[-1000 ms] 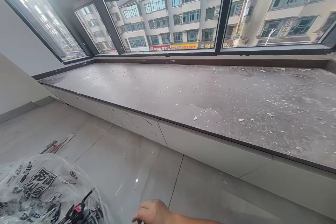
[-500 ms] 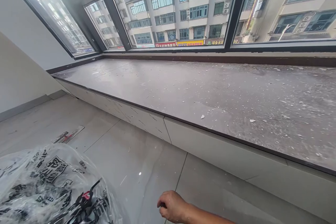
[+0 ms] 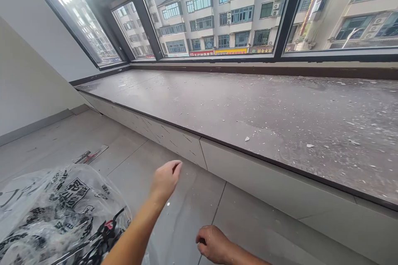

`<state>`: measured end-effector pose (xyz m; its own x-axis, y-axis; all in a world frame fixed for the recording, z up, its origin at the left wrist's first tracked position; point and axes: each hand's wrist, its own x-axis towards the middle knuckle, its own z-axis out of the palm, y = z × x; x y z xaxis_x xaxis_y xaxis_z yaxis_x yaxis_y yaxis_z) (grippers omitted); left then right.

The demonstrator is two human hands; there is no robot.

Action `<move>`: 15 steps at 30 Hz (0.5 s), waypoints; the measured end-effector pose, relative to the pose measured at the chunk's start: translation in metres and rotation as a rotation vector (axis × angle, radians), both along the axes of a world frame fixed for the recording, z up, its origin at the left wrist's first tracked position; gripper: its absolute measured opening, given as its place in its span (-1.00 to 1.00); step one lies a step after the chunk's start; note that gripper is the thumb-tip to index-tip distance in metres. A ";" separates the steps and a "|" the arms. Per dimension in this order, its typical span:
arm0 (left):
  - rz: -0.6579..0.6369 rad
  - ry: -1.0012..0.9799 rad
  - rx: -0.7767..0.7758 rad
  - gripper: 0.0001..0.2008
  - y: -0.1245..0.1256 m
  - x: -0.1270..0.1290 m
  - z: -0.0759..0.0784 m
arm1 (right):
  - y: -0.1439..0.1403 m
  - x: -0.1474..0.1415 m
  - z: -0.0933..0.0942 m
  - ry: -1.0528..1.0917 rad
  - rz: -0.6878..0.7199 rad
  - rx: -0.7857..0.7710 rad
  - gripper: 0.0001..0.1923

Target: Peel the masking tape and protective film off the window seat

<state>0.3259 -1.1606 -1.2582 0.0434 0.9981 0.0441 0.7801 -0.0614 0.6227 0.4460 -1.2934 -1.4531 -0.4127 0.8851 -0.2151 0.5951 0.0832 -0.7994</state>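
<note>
The person's left hand (image 3: pixel 166 180) is hovering over the floor (image 3: pixel 183 215), its fingers bending inward and its thumb lying close to the forefinger; whether anything is hiding in the palm is not clear. Nearer the body and to its right, the right hand (image 3: pixel 214 243) is hanging loosely curled, a dark gap showing beside the thumb, and nothing is visibly sticking out of it. The ledge (image 3: pixel 186 97) is stretching beyond both hands, carrying pale chips (image 3: pixel 247 138), mostly ahead of and to the right of the right hand; its white front (image 3: pixel 245 163) is standing between ledge and floor. The bag (image 3: pixel 76 194) is slumping to the left of the left hand, and a trowel (image 3: pixel 96 155) is lying farther left, just past the bag. The step in hand seems to be reaching without contact; touching the ledge next would be calling for a lift, a forward stretch and loosening fingers.
</note>
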 end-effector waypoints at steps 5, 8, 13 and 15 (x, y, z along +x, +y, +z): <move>-0.060 0.075 0.056 -0.64 0.049 0.059 -0.004 | -0.007 0.023 -0.007 -0.029 -0.084 -0.039 -0.66; -0.092 0.005 0.037 -0.67 0.060 0.068 -0.004 | -0.012 0.039 -0.014 -0.043 -0.143 -0.104 -0.67; -0.111 -0.133 -0.055 -0.75 0.068 0.068 -0.001 | -0.015 0.043 -0.021 -0.039 -0.167 -0.114 -0.67; -0.105 -0.194 -0.091 -0.76 0.069 0.069 0.001 | -0.015 0.040 -0.022 -0.027 -0.151 -0.101 -0.66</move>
